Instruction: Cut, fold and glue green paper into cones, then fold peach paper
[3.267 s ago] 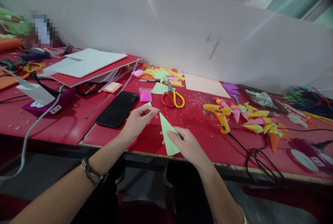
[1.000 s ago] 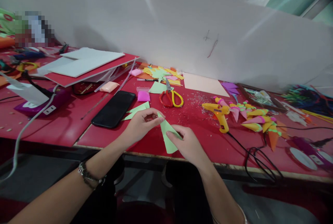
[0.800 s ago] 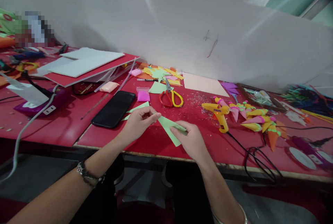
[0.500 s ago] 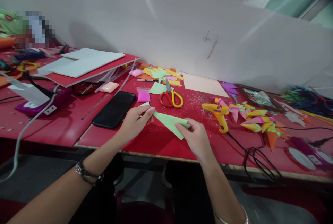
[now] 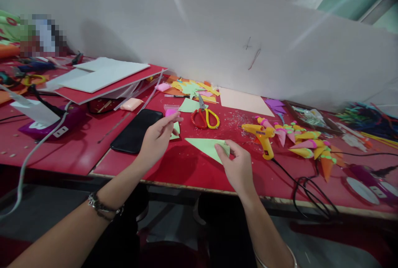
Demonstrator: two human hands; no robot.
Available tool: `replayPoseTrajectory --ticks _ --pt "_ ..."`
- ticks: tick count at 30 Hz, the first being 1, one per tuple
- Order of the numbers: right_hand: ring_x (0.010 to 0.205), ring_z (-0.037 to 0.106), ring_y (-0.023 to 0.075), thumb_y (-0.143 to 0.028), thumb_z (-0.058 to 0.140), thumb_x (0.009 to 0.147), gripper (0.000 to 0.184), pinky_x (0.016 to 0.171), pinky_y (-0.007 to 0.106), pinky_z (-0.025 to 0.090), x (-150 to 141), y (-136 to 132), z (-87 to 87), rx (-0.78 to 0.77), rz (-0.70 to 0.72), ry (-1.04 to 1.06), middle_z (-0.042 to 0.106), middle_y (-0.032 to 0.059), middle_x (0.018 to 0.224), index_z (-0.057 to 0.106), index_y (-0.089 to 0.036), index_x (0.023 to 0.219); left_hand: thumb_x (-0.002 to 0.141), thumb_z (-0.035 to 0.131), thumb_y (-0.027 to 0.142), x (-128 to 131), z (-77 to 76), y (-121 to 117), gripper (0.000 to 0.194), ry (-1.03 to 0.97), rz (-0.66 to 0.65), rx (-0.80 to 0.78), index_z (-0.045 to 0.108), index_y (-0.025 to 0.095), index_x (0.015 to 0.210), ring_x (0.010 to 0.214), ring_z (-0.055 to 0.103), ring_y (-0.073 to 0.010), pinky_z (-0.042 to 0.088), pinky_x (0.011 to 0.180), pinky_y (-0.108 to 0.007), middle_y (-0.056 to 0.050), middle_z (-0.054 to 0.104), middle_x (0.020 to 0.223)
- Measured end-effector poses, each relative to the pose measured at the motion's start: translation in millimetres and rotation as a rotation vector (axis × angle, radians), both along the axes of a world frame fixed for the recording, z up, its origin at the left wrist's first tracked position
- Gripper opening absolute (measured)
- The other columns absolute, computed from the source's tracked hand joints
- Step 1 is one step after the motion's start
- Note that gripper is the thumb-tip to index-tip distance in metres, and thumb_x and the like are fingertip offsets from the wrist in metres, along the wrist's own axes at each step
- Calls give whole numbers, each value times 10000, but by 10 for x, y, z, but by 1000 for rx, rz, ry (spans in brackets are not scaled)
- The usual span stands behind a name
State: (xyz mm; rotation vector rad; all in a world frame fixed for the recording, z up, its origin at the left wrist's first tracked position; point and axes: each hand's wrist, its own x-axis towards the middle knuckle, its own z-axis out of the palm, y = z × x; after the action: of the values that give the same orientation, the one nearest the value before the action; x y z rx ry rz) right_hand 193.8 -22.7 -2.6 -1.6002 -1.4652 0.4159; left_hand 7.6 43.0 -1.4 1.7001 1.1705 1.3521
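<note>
My right hand [image 5: 238, 164] pinches the wide end of a light green paper cone [image 5: 203, 147], whose pointed tip faces left. My left hand [image 5: 158, 135] is apart from the cone, fingers stretched out and nothing seen in them. It hovers between the black phone [image 5: 133, 132] and another small green paper piece [image 5: 175, 130], partly hiding both. Just behind its fingertips is a small bag of bright pink clay [image 5: 171, 111]. Scissors [image 5: 205, 118] with red and yellow handles lie beyond the cone. A yellow glue gun [image 5: 261, 136] lies right of my right hand.
Finished-looking paper cones [image 5: 311, 143] in pink, yellow and orange are piled at the right, near a black cord [image 5: 311, 193]. Paper scraps [image 5: 192, 87] and a pale sheet [image 5: 242, 102] lie at the back. White boards [image 5: 105, 73] and a purple power strip [image 5: 70, 123] occupy the left.
My left hand has let go of the cone's tip and moved left and slightly up, its fingers stretching out. My right hand still holds the cone, a little further right.
</note>
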Motion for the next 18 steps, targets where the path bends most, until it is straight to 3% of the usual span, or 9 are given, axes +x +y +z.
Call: replayPoseTrajectory --ticks 2,5,10,14,18 --pt "614 467 122 -378 499 768 233 573 216 362 -18 -5 2 12 43 -36 533 2 645 566 -161 717 768 485 263 9 -8 -7 260 71 11 87 600 188 989 699 542 -103 416 639 -195 -40 607 914" --pt "647 499 127 -331 475 792 202 611 216 373 -53 -10 17 27 160 -65 567 10 687 578 -167 736 749 528 282 22 -8 -42 157 180 2 146 621 157 772 668 533 -115 401 639 -200 -19 603 720" --pt "637 505 124 -278 443 816 193 607 217 362 -93 -5 5 51 234 -145 578 15 692 587 -173 740 759 524 330 10 -4 -53 232 247 -4 143 607 144 648 612 533 -117 384 604 -195 -13 607 633" --pt "635 510 122 -257 443 818 178 603 215 359 -100 -2 -33 73 245 -179 583 11 692 589 -176 755 811 443 325 -16 -41 -16 285 276 -62 88 656 148 745 535 512 -99 363 539 -173 10 587 559" --pt "640 517 128 -257 449 815 171 599 218 363 -98 -4 -40 75 249 -204 592 17 699 588 -178 754 838 397 303 -24 -81 1 305 267 -130 69 640 157 951 591 537 -107 387 570 -169 -6 626 664"
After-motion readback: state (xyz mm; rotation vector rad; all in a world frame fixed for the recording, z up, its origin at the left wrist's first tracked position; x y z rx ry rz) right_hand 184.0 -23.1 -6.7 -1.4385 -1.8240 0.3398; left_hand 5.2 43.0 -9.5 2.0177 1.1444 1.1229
